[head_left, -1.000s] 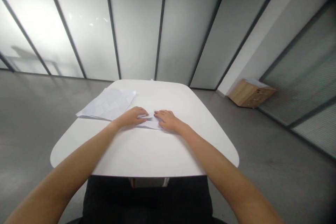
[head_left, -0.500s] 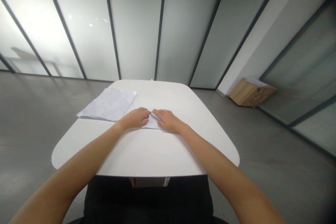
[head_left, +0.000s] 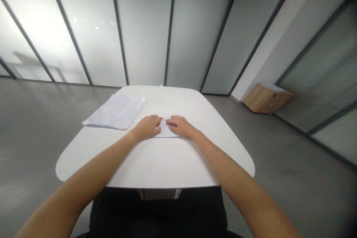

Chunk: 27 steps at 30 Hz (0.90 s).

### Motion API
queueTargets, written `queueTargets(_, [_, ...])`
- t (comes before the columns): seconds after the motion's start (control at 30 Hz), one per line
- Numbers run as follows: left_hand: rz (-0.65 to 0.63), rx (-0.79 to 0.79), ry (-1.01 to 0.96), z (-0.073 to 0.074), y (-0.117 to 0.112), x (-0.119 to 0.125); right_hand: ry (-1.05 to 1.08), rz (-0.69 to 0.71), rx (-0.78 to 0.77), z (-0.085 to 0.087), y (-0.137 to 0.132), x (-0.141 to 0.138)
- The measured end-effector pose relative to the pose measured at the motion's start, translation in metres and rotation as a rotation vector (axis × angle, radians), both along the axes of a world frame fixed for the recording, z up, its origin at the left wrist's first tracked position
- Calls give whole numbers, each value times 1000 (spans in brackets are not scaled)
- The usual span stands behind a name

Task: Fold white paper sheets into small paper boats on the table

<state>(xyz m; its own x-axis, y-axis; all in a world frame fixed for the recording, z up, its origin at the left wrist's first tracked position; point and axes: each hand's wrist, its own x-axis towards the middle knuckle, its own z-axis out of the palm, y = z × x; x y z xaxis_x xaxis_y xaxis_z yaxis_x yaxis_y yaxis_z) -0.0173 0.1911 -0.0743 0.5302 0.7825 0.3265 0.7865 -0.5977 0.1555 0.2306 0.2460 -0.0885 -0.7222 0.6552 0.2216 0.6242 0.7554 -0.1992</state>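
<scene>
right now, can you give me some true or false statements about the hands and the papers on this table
1. The left hand and the right hand both lie flat on a small folded paper. True.
2. The folded paper is lifted off the table. False: it lies on the white table, under both hands.
3. A pile of creased sheets lies on the table to the left of the left hand, apart from it. True.
4. A wooden cabinet stands on the table. False: the wooden cabinet stands on the floor by the wall, off to the right.
</scene>
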Motion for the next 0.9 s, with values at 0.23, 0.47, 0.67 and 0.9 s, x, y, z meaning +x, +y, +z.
queueTargets(0.23, [29,7,35,-4,0,-1,-49,-451,19,-7,26,35])
queueTargets(0.47, [13,20,51,-7,-1,-2,6,-424,4,-9,20,23])
queueTargets(0.67, [5,33,60,-8,0,-3,56,-525,5,-1,11,15])
queueTargets(0.9, [10,23,60,-10,2,-3,206,-622,-153,0,6,13])
